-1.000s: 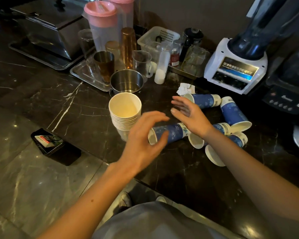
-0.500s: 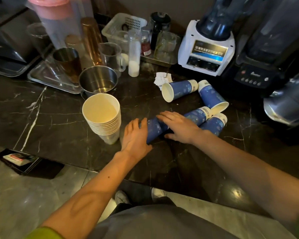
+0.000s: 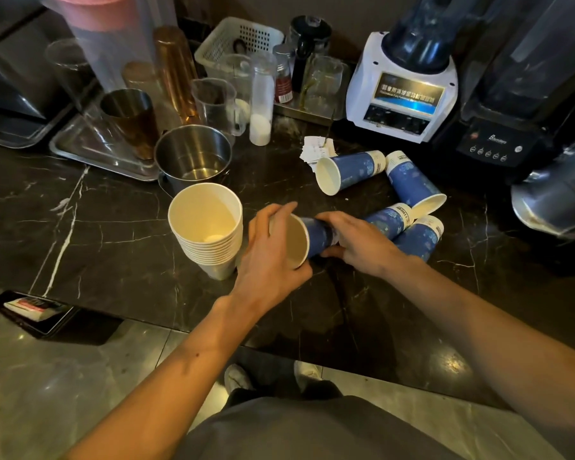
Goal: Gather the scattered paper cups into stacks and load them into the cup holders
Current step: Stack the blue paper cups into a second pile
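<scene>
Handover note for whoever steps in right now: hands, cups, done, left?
Left hand: curled round the mouth end of a blue cup lying on its side.
Right hand: gripping the same cup's base end.
Upright stack of nested cups: on the counter, left of the hands.
Four loose blue cups lie on their sides, right of the hands, nearest.
Done: one stack built.
Left: stack the five, load holders; none in view.

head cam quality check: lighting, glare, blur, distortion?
Head view: dim, warm light; specular glare spots on the black marble counter near its front edge; wide-angle bending tilts the white blender base and the pink-lidded pitcher outward; both hands and the held blue paper cup look reasonably sharp, frame edges softer.
</scene>
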Available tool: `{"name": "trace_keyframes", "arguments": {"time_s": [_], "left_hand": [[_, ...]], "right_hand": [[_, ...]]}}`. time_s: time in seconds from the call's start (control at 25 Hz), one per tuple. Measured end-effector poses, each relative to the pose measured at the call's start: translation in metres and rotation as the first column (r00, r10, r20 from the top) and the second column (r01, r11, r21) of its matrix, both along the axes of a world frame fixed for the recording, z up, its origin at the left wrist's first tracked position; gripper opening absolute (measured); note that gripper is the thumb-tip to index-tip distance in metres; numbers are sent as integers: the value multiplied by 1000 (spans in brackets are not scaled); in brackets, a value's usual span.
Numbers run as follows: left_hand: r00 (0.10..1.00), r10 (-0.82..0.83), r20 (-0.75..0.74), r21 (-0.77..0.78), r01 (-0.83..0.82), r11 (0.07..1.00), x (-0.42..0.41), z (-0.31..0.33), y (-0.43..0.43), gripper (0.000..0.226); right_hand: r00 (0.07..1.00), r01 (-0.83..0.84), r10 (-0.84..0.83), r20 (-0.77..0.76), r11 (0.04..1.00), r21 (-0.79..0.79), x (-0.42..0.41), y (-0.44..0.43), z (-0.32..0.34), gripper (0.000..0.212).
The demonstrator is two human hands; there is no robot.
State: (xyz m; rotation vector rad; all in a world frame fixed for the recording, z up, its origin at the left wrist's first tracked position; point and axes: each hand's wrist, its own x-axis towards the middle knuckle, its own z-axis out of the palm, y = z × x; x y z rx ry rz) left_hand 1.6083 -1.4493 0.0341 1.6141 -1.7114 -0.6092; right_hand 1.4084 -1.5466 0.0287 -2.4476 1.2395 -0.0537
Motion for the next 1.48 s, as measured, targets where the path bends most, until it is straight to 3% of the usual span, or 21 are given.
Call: {"name": "trace_keyframes", "arguments": {"time_s": [0.12,0.24,0.36,0.48,0.64,0.76,0.92,1.12,1.2,1.28,1.4,1.48], "left_hand": [[966,59,-251,-121,-92,988,-2,2,-2,100],[860,130,-493,61,-115,991,-8,2,-9,105],[819,162,-551,155,-90,984,-25,-2,-14,95],[830,167,-533,147,-104,984,-29,-12,-9,81],[857,206,-472,136,-161,978,-30,-20,-3,84],[867,240,-437,139,-198,970,-35,-26,1,86],[878,240,-415,141,-199,970,-37,-27,5,86],[883,227,-410,137,-187,973,-37,-25,5,87],[880,220,-421,133,-180,975,-39,-24,5,86],[871,220,-439,134,-179,975,-39,-24,3,85],[864,222,-452,151,-171,974,-42,-25,-1,86],[863,215,-457,163,-156,974,-41,-26,-5,88]], "right_hand": [[976,124,-151,158,978,166,-8,10,2,72],[886,156,-297,356,915,372,-8,25,-1,67],[855,133,-325,405,891,434,-17,33,-1,63],[930,85,-195,313,940,331,-31,30,3,66],[962,106,-138,236,984,145,-69,4,16,65],[999,19,-23,29,989,144,-75,-25,22,73],[981,-49,99,-165,957,285,-58,-49,24,87],[933,-118,131,-335,991,58,-46,-53,21,93],[972,-55,43,-230,997,-47,-50,-49,30,93],[989,116,-107,98,989,-87,-53,-46,51,94],[756,266,-213,619,964,7,-58,-38,92,87],[561,245,-242,791,962,120,-57,-28,113,81]]}}
